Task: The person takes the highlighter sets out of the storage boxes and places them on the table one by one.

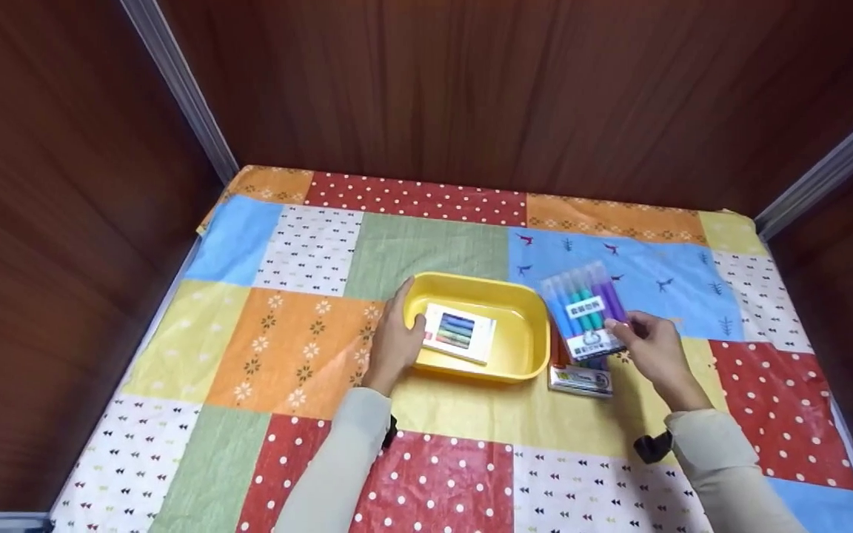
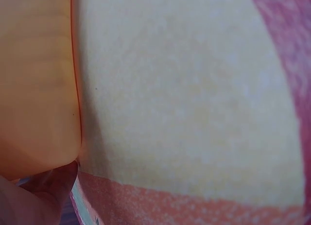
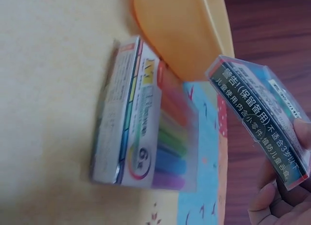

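Observation:
A yellow plastic tub (image 1: 471, 280) stands mid-table. My left hand (image 1: 395, 344) grips its left end, thumb over the rim and fingers along the outside; the left wrist view shows the tub's wall (image 2: 39, 89) with part of the hand (image 2: 41, 198) against it. Inside the tub lies a white box (image 1: 463, 337) with a picture of coloured sticks. To its right, my right hand (image 1: 656, 359) pinches a clear pack of markers (image 1: 582, 314) by its lower right corner, raised and tilted. Below that pack, a second marker pack (image 3: 131, 132) lies on the cloth, partly hidden in the head view.
A patchwork cloth (image 1: 308, 348) covers the table. Dark wood-grain panels (image 1: 426, 96) rise behind it and at both sides, with grey metal posts (image 1: 182, 89) at the corners. The second pack lies close beside the tub's right end.

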Demonstrator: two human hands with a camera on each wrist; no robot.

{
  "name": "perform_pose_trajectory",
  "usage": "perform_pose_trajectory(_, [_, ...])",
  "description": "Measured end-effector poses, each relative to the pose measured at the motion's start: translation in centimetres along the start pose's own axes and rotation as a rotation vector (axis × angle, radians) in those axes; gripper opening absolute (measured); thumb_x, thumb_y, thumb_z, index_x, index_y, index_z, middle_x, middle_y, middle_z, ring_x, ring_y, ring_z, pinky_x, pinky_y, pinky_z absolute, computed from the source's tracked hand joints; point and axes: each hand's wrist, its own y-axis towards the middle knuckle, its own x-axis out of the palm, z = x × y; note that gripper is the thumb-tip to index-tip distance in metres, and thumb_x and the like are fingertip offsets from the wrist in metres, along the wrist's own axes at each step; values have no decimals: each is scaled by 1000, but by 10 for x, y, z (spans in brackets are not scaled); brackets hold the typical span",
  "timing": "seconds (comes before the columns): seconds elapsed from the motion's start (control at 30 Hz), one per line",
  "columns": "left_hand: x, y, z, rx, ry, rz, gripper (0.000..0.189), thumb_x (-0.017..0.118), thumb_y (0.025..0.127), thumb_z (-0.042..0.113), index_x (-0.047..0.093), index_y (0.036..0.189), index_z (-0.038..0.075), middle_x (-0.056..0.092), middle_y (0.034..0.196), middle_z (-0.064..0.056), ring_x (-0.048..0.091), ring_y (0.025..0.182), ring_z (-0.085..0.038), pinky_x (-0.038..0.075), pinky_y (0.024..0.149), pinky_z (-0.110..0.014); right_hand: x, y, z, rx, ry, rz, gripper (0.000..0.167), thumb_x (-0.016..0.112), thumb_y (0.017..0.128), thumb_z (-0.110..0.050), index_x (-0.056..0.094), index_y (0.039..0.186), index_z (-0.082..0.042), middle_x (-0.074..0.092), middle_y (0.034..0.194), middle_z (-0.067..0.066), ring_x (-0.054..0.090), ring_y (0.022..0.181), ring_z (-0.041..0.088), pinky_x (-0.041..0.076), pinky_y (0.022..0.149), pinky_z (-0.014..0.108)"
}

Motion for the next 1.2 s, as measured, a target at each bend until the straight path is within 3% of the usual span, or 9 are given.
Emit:
perform_pose_trajectory(0.2, [2, 0, 0, 2, 8, 4, 70, 58, 98, 24, 27, 155, 50, 38, 163, 1, 50, 139, -39, 47, 107, -59, -4, -5, 19, 56, 34, 55, 46, 62, 99, -35, 65, 119, 6, 62, 79, -16, 53, 76, 0, 47, 67, 20])
perform_pose_trajectory(0.4, [2, 1, -1, 23, 0, 9, 69, 59, 98, 22, 29, 156, 46, 39, 162, 0, 48, 141, -39, 45, 110, -60, -20, -6, 36, 148, 61, 64, 53, 59, 101, -37, 58, 132, 6, 61, 81, -23, 56, 81, -4, 49, 77, 16])
perform_pose_trajectory(0.67, [2, 1, -2, 26, 4, 14, 68, 58, 98, 22, 30, 156, 44, 43, 159, -3, 53, 135, -39, 49, 104, -58, -40, -6, 57, 207, 42, 114, 56, 57, 101, -40, 58, 133, 6, 58, 77, -24, 51, 79, -2, 44, 73, 19])
perform_pose_trajectory(0.97, [0, 2, -2, 27, -1, 2, 67, 58, 99, 22, 30, 156, 44, 42, 161, -2, 49, 140, -38, 46, 108, -58, -42, -8, 76, 296, 60, 71, 61, 54, 102, -41, 52, 139, 7, 58, 79, -21, 49, 82, 1, 44, 76, 22])
perform_pose_trajectory(1.2, [0, 2, -2, 10, 5, 1, 68, 58, 99, 23, 28, 156, 47, 41, 161, 0, 48, 142, -36, 44, 112, -57, -44, -10, 88, 392, 69, 18, 69, 50, 102, -45, 44, 146, 7, 60, 83, -16, 55, 83, 6, 52, 75, 26])
